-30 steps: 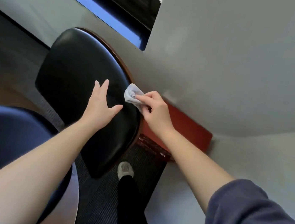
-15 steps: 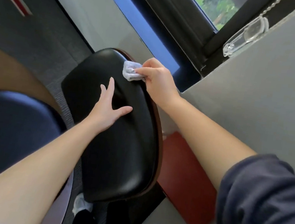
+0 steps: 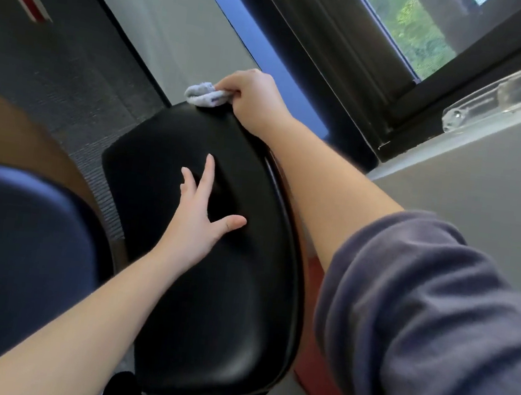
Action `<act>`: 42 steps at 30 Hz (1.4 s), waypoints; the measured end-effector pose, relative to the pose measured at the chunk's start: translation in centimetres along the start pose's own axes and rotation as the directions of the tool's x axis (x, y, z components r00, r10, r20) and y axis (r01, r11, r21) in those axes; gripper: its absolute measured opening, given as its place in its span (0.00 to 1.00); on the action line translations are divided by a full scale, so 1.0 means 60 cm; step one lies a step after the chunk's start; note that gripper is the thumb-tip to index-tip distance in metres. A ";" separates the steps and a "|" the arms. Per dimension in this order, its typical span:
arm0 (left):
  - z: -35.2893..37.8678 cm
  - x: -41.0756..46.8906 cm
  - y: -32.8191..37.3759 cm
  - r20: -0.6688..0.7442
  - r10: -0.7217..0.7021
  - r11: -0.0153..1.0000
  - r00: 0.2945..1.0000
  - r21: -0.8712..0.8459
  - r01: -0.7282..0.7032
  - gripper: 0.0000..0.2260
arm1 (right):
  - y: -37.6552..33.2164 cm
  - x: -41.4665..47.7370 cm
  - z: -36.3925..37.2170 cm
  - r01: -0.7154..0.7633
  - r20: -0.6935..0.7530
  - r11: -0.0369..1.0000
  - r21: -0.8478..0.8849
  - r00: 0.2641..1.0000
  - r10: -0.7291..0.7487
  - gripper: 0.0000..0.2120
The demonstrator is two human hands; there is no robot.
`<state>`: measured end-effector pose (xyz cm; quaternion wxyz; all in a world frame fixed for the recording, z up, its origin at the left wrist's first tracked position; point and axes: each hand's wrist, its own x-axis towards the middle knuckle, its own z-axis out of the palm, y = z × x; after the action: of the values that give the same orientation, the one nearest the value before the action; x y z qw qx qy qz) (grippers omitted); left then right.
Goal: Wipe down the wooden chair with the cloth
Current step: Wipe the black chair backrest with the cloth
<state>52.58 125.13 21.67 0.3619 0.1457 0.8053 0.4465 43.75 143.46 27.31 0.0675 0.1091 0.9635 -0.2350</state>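
The chair back (image 3: 206, 305) is a black padded panel with a thin wooden rim along its right edge, filling the middle of the view. My right hand (image 3: 251, 97) grips a small crumpled grey cloth (image 3: 204, 95) and holds it against the far top edge of the chair back. My left hand (image 3: 199, 219) rests flat on the black padding near its middle, fingers straight and spread, thumb out to the right.
A blue padded seat (image 3: 11, 265) lies at the lower left. A grey wall (image 3: 469, 196) and a dark window frame (image 3: 351, 64) stand close on the right. A red panel (image 3: 319, 378) shows below the chair's right edge. Dark carpet (image 3: 70, 75) covers the floor at left.
My right hand has carried the cloth along the chair's rim from its right side up to the far top edge. The left hand has stayed flat on the padding.
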 end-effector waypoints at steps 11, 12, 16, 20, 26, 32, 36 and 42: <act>-0.006 -0.012 -0.001 0.030 0.004 1.000 1.000 0.015 -0.005 0.47 | 0.044 -0.196 0.029 0.022 -0.396 0.949 0.314 0.912 0.110 0.15; -0.004 -0.018 -0.002 0.042 0.008 1.000 0.999 0.017 -0.009 0.48 | 0.046 -0.217 0.033 0.014 -0.407 0.947 0.322 0.905 0.125 0.15; 0.010 -0.054 -0.012 0.115 0.040 0.997 0.993 0.054 -0.046 0.50 | 0.054 -0.310 0.053 -0.012 -0.447 0.945 0.327 0.879 0.166 0.14; 0.029 -0.098 -0.029 0.175 0.057 0.994 0.983 0.082 -0.072 0.51 | 0.050 -0.415 0.078 -0.041 -0.472 0.945 0.323 0.859 0.198 0.12; 0.051 -0.156 -0.056 0.237 0.046 0.992 0.970 0.100 -0.071 0.50 | 0.021 -0.540 0.125 -0.098 -0.479 0.913 0.397 0.826 0.297 0.14; 0.063 -0.197 -0.081 0.262 0.054 0.985 0.963 0.146 -0.095 0.49 | -0.008 -0.621 0.173 -0.137 -0.483 0.888 0.440 0.798 0.362 0.13; 0.068 -0.218 -0.103 0.271 0.057 0.980 0.961 0.168 -0.106 0.49 | -0.026 -0.661 0.210 -0.124 -0.443 0.888 0.443 0.831 0.337 0.17; 0.071 -0.239 -0.131 0.260 0.069 0.975 0.963 0.188 -0.121 0.46 | -0.061 -0.707 0.278 -0.143 -0.342 0.928 0.344 0.901 0.265 0.14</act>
<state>66.32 115.37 20.26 0.4225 0.2759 0.7860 0.3572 85.17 124.91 21.91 -0.1153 0.2636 0.8919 -0.3490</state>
